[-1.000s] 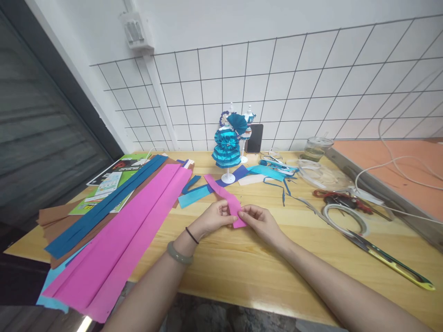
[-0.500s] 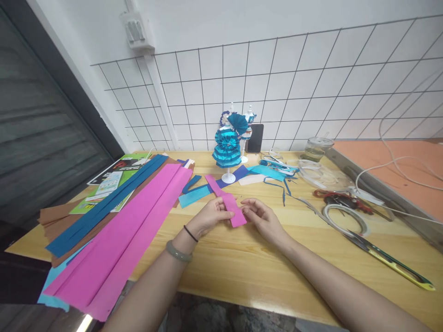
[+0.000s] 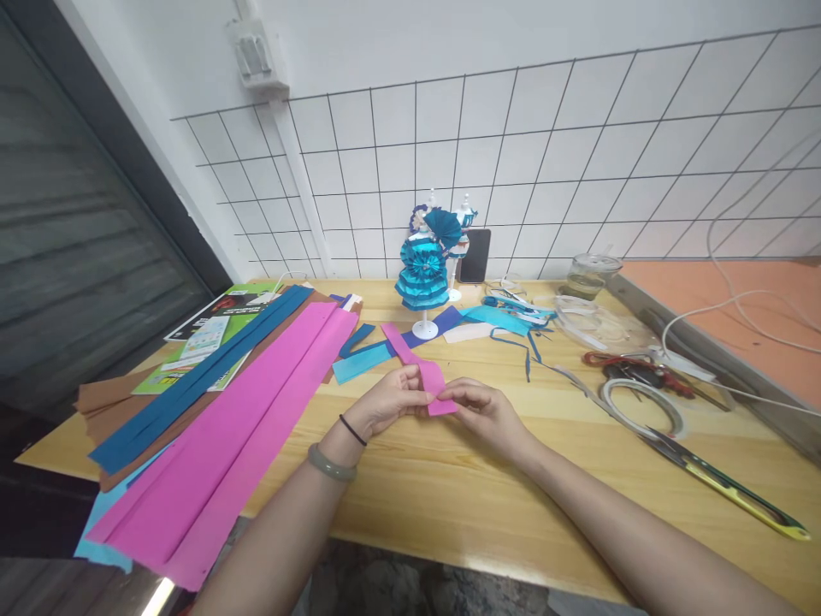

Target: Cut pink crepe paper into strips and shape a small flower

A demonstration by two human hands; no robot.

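A narrow pink paper strip (image 3: pixel 416 364) lies on the wooden table (image 3: pixel 487 488) and runs away from me toward a blue pleated paper doll dress (image 3: pixel 422 275) on a white stand. My left hand (image 3: pixel 390 402) pinches the strip's near end from the left. From the right, my right hand (image 3: pixel 484 411) pinches the same end, fingertips nearly meeting the left ones. A green bangle and a black band sit on my left wrist.
Long pink sheets (image 3: pixel 237 428), blue and brown paper strips (image 3: pixel 192 385) and a green booklet (image 3: pixel 205 334) cover the left. Blue scraps (image 3: pixel 500 321) lie behind. At right are a tape ring (image 3: pixel 638 402), long scissors (image 3: pixel 718 479), red-handled scissors (image 3: pixel 629 366), a cup (image 3: pixel 587 274), a phone (image 3: pixel 475 255) and an orange board (image 3: pixel 737 316).
My right hand let go of the strip's end for a moment, then closed on it again. The near end is now lifted slightly and folded between both hands.
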